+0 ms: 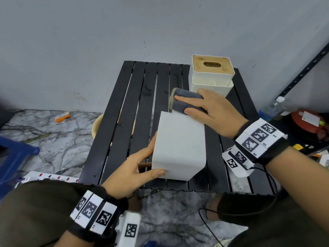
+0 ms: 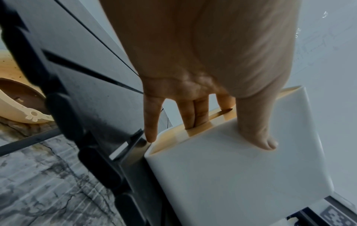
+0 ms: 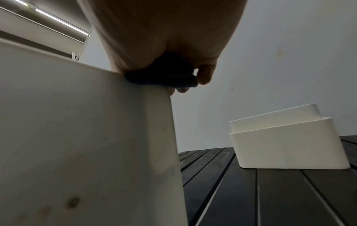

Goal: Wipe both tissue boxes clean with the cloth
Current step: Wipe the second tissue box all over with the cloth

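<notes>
- Head view: the left hand [image 1: 135, 168] clamps the near box [image 1: 179, 148] — thumb flat on its upper face, fingers round the left side, so the box, tipped on its side on the table [image 1: 124, 122], is braced from below-left of the wiping point. The right hand [image 1: 215, 111] clutches the folded cloth [image 1: 185, 102] against the far top edge, opposite the left grip. The second box [image 1: 211, 73], wooden lid up, stands just beyond the right hand, untouched.
- Left wrist view: fingers [image 2: 190, 116] reach onto the wooden lid end while the thumb [image 2: 258, 131] presses the white wall. The box looks like a rigid, smooth, light shell — likely to skid on the slats unless pinned, so holding across a corner seems wise.
- Right wrist view: the cloth [image 3: 164, 76] is soft and bunched under the palm, fingertips [image 3: 205, 73] curled round it, touching the box's upper corner [image 3: 135, 85]. Brownish spots [image 3: 73, 202] show lower on that wall, well below the grip.
</notes>
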